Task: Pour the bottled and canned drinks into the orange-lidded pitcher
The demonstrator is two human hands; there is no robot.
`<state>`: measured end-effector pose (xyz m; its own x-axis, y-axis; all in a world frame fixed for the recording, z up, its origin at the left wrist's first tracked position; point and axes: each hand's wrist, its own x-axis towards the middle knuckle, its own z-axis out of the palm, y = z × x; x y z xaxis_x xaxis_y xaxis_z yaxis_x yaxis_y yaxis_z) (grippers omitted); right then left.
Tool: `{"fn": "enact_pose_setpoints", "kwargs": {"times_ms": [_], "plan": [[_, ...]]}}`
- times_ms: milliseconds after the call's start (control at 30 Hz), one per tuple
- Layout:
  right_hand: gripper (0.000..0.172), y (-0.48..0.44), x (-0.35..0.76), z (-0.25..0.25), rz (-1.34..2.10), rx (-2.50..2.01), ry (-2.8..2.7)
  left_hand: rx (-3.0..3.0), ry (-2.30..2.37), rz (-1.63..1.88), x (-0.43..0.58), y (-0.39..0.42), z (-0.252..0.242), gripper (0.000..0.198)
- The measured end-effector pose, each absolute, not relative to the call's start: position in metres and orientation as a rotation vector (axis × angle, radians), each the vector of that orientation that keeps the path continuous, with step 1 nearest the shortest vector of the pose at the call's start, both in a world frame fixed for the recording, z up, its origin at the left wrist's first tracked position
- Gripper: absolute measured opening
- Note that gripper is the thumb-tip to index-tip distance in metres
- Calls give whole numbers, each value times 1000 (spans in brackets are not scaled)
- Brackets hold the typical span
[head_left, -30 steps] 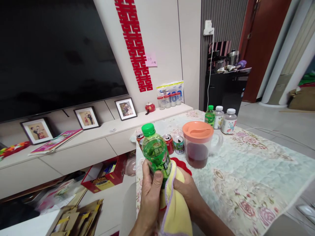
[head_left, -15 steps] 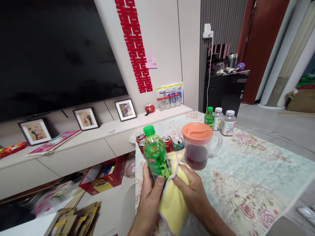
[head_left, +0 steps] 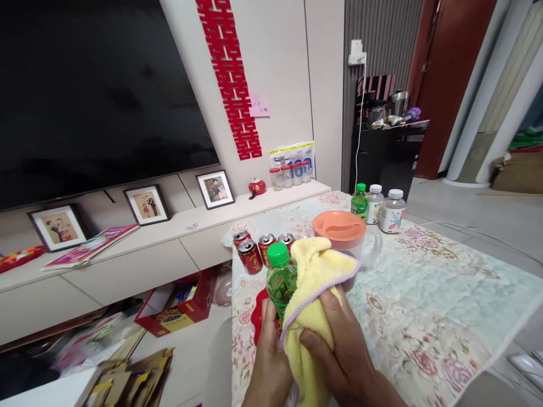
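My left hand is wrapped round the lower part of a green plastic drink bottle with a green cap. In my right hand is a yellow cloth with a purple edge, pressed against the bottle's right side and covering much of it. Below the bottle a red object shows in part on the table; its shape is mostly hidden. Behind the bottle stand several red drink cans. To the right of them is a clear pitcher with an orange lid, partly covered by the cloth.
Two white-capped bottles and another green bottle stand at the back of the table with its floral tablecloth. Photo frames and lidded jars line the low cabinet. A red box sits on the floor at left.
The bottle has moved down and slightly right, uncovering more cans and the red object. The cloth has come up over the bottle's right side along with my right hand.
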<state>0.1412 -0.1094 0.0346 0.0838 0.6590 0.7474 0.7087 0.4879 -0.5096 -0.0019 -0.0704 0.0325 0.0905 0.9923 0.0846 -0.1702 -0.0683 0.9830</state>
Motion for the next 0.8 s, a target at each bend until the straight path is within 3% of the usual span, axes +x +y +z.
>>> {"fn": "enact_pose_setpoints", "kwargs": {"times_ms": [100,200,367,533,800], "plan": [[84,-115,140,41,-91,-1193,-1591,1297,1056,1230,-4,-72,38,75],[76,-117,142,53,34,-1207,-1486,1442,1018,1177,-4,-76,48,71],[57,-111,145,79,542,-1049,-1231,1425,877,1177,-4,-80,53,70],[56,-99,146,88,894,-830,-1060,1269,808,1118,-8,-81,44,79],[46,-88,139,66,873,-854,-1146,951,860,1116,-12,-83,53,92]]}}
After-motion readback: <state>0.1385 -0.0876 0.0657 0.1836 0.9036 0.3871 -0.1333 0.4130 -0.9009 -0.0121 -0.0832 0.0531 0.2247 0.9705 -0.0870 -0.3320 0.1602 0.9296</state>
